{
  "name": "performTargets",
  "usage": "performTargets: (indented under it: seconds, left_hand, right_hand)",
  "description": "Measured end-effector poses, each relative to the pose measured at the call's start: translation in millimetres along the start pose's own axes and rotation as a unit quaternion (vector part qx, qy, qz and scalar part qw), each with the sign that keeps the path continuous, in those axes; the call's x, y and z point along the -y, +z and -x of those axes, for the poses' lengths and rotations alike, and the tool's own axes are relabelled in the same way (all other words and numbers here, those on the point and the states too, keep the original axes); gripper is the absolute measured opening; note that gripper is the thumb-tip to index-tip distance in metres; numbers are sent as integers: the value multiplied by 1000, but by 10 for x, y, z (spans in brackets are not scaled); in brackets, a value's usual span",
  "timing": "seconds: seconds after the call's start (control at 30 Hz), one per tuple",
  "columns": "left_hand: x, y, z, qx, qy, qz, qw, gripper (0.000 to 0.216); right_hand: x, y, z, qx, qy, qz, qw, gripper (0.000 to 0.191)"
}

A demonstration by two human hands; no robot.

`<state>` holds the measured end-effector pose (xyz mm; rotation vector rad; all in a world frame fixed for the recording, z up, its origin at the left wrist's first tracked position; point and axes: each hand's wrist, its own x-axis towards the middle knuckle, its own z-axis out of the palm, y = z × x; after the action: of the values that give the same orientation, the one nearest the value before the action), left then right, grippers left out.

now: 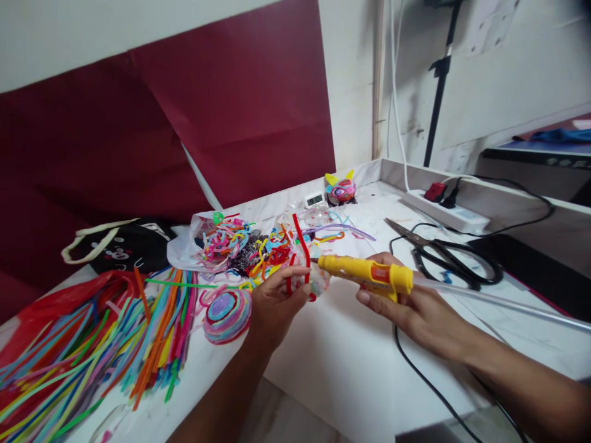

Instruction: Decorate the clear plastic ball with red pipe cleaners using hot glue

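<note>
My right hand [415, 307] is closed round a yellow hot glue gun [369, 274] whose nozzle points left. A clear glue stick [498, 301] sticks out of its back toward the right. My left hand [274, 304] pinches a small clear ball [316, 280] wrapped with a red pipe cleaner [302, 246], held right at the gun's tip. Just left of that hand a coiled, multicoloured pipe-cleaner disc [227, 315] lies on the white table [351, 363].
Straight pipe cleaners [92, 344] fan out at the left on a red bag. A tangle of bent ones [244, 246] lies behind. Scissors [443, 252], a power strip [446, 212], a black cable [429, 384], a small decorated figure [340, 189] and a black bag [122, 246] also sit here.
</note>
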<state>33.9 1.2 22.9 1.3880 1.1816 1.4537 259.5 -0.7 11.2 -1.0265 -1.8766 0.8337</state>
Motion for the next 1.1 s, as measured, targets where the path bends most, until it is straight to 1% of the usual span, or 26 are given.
performTargets:
  seconds: [0.13,0.3,0.53,0.8,0.97,1.1]
  left_hand:
    - [-13,5,-4,-10,-7,0,1000,25]
    - [-7,0,-22,-14,3,5,1000,25]
    - [23,-22,-23,-9,9,3,1000,24]
    - [54,-35,-15,6,14,-13,1000,25]
    - [52,-34,-12,0,11,-17,1000,26]
    - [43,-34,-8,6,22,-17,1000,24]
  right_hand:
    - [-16,13,31,5,8,-4,1000,15]
    - [10,9,47,15,12,-16,1000,18]
    - [46,-12,74,36,31,-6,999,22]
    - [44,-4,43,17,17,12,1000,22]
    - [40,-10,23,9,13,2,1000,21]
    - [26,-21,23,-2,12,5,1000,18]
